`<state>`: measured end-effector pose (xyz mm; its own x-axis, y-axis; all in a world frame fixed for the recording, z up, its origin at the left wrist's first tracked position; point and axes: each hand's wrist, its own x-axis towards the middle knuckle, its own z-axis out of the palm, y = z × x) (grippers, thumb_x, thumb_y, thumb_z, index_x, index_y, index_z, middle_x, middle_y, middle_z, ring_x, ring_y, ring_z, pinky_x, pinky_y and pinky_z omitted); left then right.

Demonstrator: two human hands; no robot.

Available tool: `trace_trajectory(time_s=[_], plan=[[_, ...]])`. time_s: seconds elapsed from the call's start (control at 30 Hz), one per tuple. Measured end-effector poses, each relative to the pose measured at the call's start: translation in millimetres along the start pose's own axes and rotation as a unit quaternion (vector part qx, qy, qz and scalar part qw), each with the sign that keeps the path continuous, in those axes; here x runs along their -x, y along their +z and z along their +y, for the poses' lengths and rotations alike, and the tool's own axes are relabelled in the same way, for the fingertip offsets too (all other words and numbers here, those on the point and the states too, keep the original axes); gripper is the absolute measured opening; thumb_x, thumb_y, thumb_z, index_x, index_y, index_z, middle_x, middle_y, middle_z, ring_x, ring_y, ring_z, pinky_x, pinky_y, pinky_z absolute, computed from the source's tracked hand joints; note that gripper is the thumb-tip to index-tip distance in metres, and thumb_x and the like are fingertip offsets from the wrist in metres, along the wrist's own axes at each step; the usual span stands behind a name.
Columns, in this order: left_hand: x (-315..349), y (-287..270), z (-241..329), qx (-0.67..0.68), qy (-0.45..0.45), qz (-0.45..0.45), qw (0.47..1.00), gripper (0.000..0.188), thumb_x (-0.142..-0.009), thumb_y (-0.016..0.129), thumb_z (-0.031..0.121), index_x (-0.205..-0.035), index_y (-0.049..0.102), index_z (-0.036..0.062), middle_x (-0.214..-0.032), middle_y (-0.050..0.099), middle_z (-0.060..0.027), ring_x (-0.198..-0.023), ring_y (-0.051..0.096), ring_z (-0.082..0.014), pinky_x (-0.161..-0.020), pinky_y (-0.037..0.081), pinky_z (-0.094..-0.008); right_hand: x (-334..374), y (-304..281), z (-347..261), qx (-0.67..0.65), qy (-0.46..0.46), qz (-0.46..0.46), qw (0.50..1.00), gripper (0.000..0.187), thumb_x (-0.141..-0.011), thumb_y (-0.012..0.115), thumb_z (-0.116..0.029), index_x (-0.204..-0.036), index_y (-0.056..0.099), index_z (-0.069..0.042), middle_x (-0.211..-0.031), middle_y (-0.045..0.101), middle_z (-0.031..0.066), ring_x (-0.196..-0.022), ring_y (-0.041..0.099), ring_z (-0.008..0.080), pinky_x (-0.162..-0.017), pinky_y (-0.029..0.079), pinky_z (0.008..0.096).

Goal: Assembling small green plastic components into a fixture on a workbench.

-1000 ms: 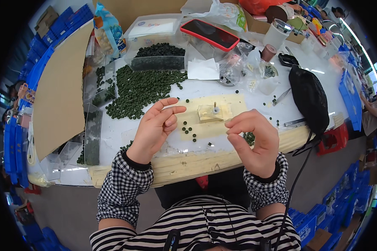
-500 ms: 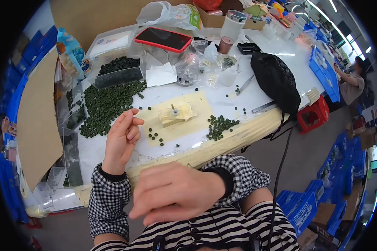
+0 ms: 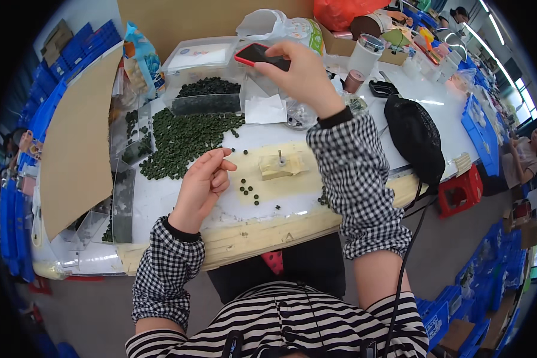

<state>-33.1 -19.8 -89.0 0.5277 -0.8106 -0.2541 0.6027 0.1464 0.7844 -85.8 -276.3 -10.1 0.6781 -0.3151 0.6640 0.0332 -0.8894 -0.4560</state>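
My right hand (image 3: pixel 307 74) reaches to the back of the table and closes round the right part of a phone (image 3: pixel 252 55) in a red case, thumb at its front edge, fingers over the dark screen. My left hand (image 3: pixel 206 186) hovers left of a small block with an upright metal pin (image 3: pixel 281 162), its fingers curled in. A tiny dark piece (image 3: pixel 232 150) shows at its fingertips; whether it is held or lies on the table behind cannot be made out. Several small round dark green pieces (image 3: pixel 246 190) lie beside the block.
A large pile of green pieces (image 3: pixel 188 140) spreads left of centre before a clear bin (image 3: pixel 206 105). A brown cardboard sheet (image 3: pixel 80 143) stands at left. On the right lie a black mesh bag (image 3: pixel 414 140) and a blue tray (image 3: pixel 482 134); a red stool (image 3: pixel 461 190) stands below.
My right hand has gone from near my lap up to the phone at the back. My left hand stays curled by the block. The whole view has shifted somewhat.
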Motion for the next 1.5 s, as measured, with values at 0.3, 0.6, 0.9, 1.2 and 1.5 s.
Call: trace_trajectory(time_s=[0.3, 0.6, 0.9, 1.2, 1.5], plan=[[5.8, -0.4, 2.1, -0.006, -0.009, -0.016, 1.0, 0.018, -0.098, 0.047, 0.015, -0.108, 0.052, 0.0008, -0.077, 0.06, -0.0027, -0.051, 0.034, -0.0037, -0.049, 0.028, -0.0189, -53.4, 37.4, 82.2, 0.147, 0.103, -0.213, 0.96, 0.09, -0.063, 0.071, -0.063, -0.129, 0.051, -0.005, -0.125, 0.055, 0.0183, -0.114, 0.051, 0.0343, -0.096, 0.043, 0.0419], [6.8, -2.4, 1.2, -0.004, -0.018, -0.016, 1.0, 0.019, -0.098, 0.047, 0.018, -0.106, 0.055, 0.0018, -0.076, 0.06, -0.0028, -0.052, 0.034, -0.0034, -0.049, 0.028, -0.0189, -58.8, 43.0, 70.9, 0.195, 0.107, -0.232, 0.947, 0.099, -0.064, 0.068, -0.068, -0.135, 0.044, -0.004, -0.13, 0.049, 0.0248, -0.126, 0.038, 0.0398, -0.104, 0.033, 0.0458], [7.2, -0.8, 2.2, 0.0, -0.016, -0.015, 1.0, 0.019, -0.098, 0.048, 0.018, -0.105, 0.055, 0.0023, -0.076, 0.06, -0.0025, -0.051, 0.034, -0.0031, -0.049, 0.029, -0.0186, -58.3, 36.1, 64.9, 0.237, 0.115, -0.195, 0.945, 0.094, -0.071, 0.06, -0.07, -0.137, 0.043, -0.005, -0.132, 0.047, 0.0254, -0.127, 0.038, 0.0406, -0.104, 0.034, 0.0458], [5.9, 1.2, -0.7, -0.011, -0.005, 0.003, 1.0, 0.017, -0.096, 0.055, 0.02, -0.098, 0.058, 0.0035, -0.074, 0.059, -0.0011, -0.049, 0.033, -0.0028, -0.047, 0.028, -0.0186, -53.2, -43.0, 32.6, 0.022, 0.005, -0.01, 1.0, 0.049, -0.086, 0.064, -0.039, -0.116, 0.062, -0.001, -0.105, 0.066, 0.0175, -0.098, 0.063, 0.0236, -0.087, 0.047, 0.0325], [8.8, 1.0, 1.1, -0.023, -0.001, 0.033, 0.999, 0.024, -0.097, 0.052, 0.024, -0.102, 0.059, 0.001, -0.066, 0.05, 0.0032, -0.049, 0.03, -0.0035, -0.047, 0.028, -0.0188, 33.5, -103.6, -71.5, -0.152, 0.003, 0.043, 0.988, 0.016, -0.085, 0.064, -0.006, -0.099, 0.067, 0.001, -0.09, 0.067, 0.007, -0.082, 0.061, 0.0095, -0.075, 0.045, 0.0223]])
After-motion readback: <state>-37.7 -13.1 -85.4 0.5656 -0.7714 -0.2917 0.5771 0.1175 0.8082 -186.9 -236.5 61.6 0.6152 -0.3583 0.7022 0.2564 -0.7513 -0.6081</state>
